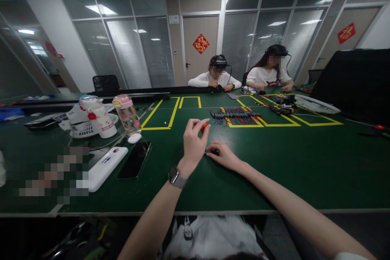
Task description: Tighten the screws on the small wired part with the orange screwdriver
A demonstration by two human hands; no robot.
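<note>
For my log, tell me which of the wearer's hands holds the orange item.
The left hand, the one wearing the watch, pinches the orange item. The right hand, lower beside it, has a bare wrist.

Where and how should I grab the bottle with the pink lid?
Probably grip the bottle around its clear body, below the pink lid, coming from your right: it stands upright, with that side looking open, while the white bottle stands to its left and a white oval thing lies by its foot.

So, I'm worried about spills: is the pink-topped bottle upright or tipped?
Upright: the bottle stands on the green table, its pink lid uppermost.
</note>
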